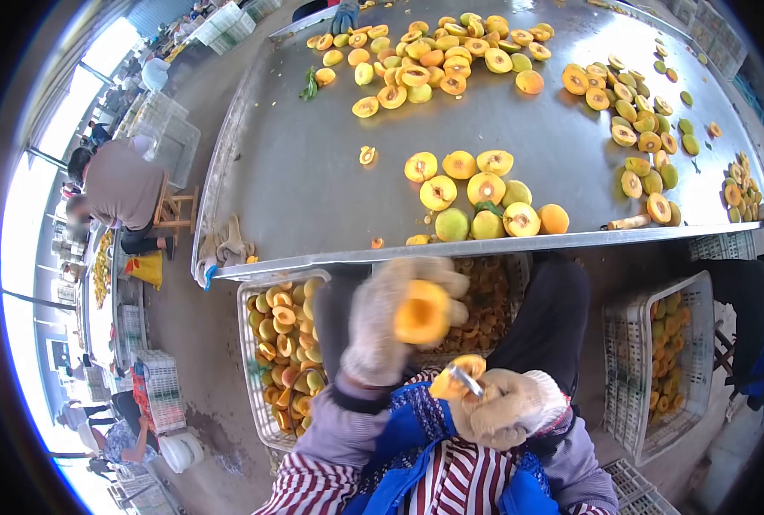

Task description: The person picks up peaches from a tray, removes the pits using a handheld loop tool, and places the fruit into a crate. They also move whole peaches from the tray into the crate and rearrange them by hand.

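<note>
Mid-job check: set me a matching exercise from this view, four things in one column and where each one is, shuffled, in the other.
Things:
1. halved orange peach
2. small metal pitting tool
3. white plastic crate of peach halves
4. pale rod-shaped object

Places:
a. lying at the front edge of the steel table
b. in the gloved left hand
c. below the table edge, on the person's left side
d. in the gloved right hand

Pairs: 1-b, 2-d, 3-c, 4-a.
</note>
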The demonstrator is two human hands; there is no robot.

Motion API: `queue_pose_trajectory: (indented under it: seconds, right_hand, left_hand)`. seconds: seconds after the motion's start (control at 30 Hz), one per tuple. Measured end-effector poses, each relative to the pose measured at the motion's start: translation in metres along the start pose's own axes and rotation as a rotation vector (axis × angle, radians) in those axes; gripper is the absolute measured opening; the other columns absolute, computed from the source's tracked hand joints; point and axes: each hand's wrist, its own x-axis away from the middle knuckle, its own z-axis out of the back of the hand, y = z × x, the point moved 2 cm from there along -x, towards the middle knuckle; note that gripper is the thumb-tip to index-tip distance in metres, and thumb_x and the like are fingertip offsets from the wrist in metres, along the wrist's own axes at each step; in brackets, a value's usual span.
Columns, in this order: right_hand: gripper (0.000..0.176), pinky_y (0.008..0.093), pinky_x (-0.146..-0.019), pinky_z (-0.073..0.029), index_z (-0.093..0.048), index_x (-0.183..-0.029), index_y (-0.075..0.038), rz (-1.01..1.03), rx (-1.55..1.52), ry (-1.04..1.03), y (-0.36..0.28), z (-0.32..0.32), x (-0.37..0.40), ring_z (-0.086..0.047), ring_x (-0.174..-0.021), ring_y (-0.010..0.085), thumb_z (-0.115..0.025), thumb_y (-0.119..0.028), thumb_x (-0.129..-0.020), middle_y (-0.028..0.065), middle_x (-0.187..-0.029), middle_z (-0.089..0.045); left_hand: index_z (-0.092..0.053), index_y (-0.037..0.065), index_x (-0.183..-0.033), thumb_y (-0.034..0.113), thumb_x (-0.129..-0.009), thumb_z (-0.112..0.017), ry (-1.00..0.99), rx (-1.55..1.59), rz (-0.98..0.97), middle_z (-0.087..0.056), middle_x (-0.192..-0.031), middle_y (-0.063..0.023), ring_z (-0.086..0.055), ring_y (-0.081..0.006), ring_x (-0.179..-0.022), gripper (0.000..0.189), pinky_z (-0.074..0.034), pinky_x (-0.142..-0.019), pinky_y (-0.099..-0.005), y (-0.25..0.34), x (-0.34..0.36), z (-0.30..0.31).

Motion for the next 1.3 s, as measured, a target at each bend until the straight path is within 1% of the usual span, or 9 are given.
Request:
queue_pose_trajectory:
  seconds: [0.1, 0.23, 0.3, 0.4, 0.47, 0.7, 1.03, 1.23, 1.3]
  right_hand:
    - [0.026, 0.0217, -0.043, -0.035, -0.06, -0.092, -0.007, 0.08, 0.228, 0.494, -0.006, 0.005, 0.014, -0.047, -0.048, 0.0043, -0.067, -0.032, -0.096, -0.0041, -0.065, -0.053]
    - [0.026, 0.0219, -0.043, -0.034, -0.061, -0.089, -0.008, -0.086, 0.317, 0.637, -0.014, 0.008, 0.015, -0.045, -0.049, 0.004, -0.067, -0.032, -0.096, -0.0051, -0.064, -0.052]
    - [0.024, 0.0215, -0.043, -0.031, -0.062, -0.09, -0.01, -0.133, 0.383, 0.655, -0.018, 0.006, 0.002, -0.043, -0.049, 0.0035, -0.066, -0.033, -0.096, -0.0049, -0.064, -0.053]
    - [0.029, 0.0271, -0.055, -0.043, -0.064, -0.098, -0.006, -0.114, 0.716, 0.826, -0.024, 0.0, -0.012, -0.053, -0.057, 0.0097, -0.067, -0.035, -0.094, -0.0002, -0.069, -0.06]
    - [0.037, 0.0325, -0.073, -0.052, -0.065, -0.106, -0.003, -0.079, 1.041, 1.0, -0.028, 0.0, -0.013, -0.063, -0.072, 0.0155, -0.069, -0.036, -0.09, 0.0054, -0.077, -0.066]
    - [0.031, 0.0296, -0.07, -0.05, -0.065, -0.094, -0.004, -0.002, 0.746, 1.163, -0.027, 0.008, 0.003, -0.058, -0.072, 0.0103, -0.072, -0.034, -0.089, 0.0043, -0.077, -0.064]
    - [0.032, 0.0315, -0.065, -0.05, -0.067, -0.1, -0.004, 0.198, 0.783, 1.211, -0.037, 0.004, -0.004, -0.059, -0.064, 0.0137, -0.074, -0.032, -0.089, 0.007, -0.071, -0.063]
    - [0.032, 0.0321, -0.062, -0.052, -0.066, -0.098, -0.003, 0.264, 0.916, 1.189, -0.039, -0.011, -0.013, -0.066, -0.063, 0.02, -0.074, -0.033, -0.088, 0.0091, -0.071, -0.067]
    - [0.029, 0.0235, -0.054, -0.044, -0.064, -0.108, -0.002, 0.261, 0.836, 1.18, -0.04, -0.016, -0.014, -0.053, -0.058, 0.0047, -0.072, -0.024, -0.091, -0.0026, -0.069, -0.06]
  left_hand:
    - [-0.066, 0.0, -0.109, 0.045, -0.105, -0.047, 0.333, -0.597, -0.402, -0.072, -0.096, -0.0134, -0.071, -0.0202, -0.076, 0.049, -0.057, -0.059, -0.0265, -0.002, -0.002, 0.107]
    - [-0.073, 0.009, -0.103, 0.032, -0.098, -0.06, 0.423, -1.495, 0.262, -0.072, -0.108, -0.0094, -0.069, -0.0316, -0.094, 0.026, -0.054, -0.084, -0.0432, 0.015, 0.026, 0.18]
    - [-0.073, 0.008, -0.106, 0.028, -0.092, -0.064, 0.125, -1.926, -0.487, -0.071, -0.109, -0.0127, -0.066, -0.0377, -0.099, 0.025, -0.051, -0.091, -0.0439, 0.019, 0.018, 0.154]
    - [-0.07, 0.008, -0.116, 0.031, -0.093, -0.065, 0.082, -1.155, -0.164, -0.068, -0.119, -0.0159, -0.065, -0.0362, -0.108, 0.033, -0.05, -0.094, -0.0429, 0.015, -0.035, 0.102]
    - [-0.066, 0.008, -0.121, 0.037, -0.094, -0.062, 0.065, -1.171, -0.277, -0.068, -0.118, -0.0179, -0.064, -0.0383, -0.109, 0.039, -0.05, -0.095, -0.0446, 0.002, -0.083, 0.069]
    - [-0.06, 0.008, -0.129, 0.049, -0.079, -0.073, 0.12, -1.33, -0.09, -0.063, -0.126, -0.0224, -0.06, -0.0388, -0.119, 0.066, -0.048, -0.101, -0.0476, -0.063, -0.193, 0.021]
    - [-0.055, 0.005, -0.131, 0.023, -0.092, -0.069, -0.352, -0.218, -0.049, -0.063, -0.119, -0.0069, -0.061, -0.017, -0.108, 0.046, -0.05, -0.097, -0.0336, -0.021, -0.082, 0.008]
    - [-0.044, 0.004, -0.146, 0.03, -0.097, -0.065, -0.371, 0.286, 0.029, -0.058, -0.135, -0.0176, -0.061, -0.0256, -0.114, 0.059, -0.048, -0.102, -0.0365, -0.011, -0.032, -0.015]
    - [-0.043, 0.002, -0.146, 0.041, -0.1, -0.058, -0.37, 0.178, -0.031, -0.059, -0.133, -0.0182, -0.061, -0.0248, -0.115, 0.062, -0.048, -0.103, -0.0379, -0.014, -0.026, -0.014]
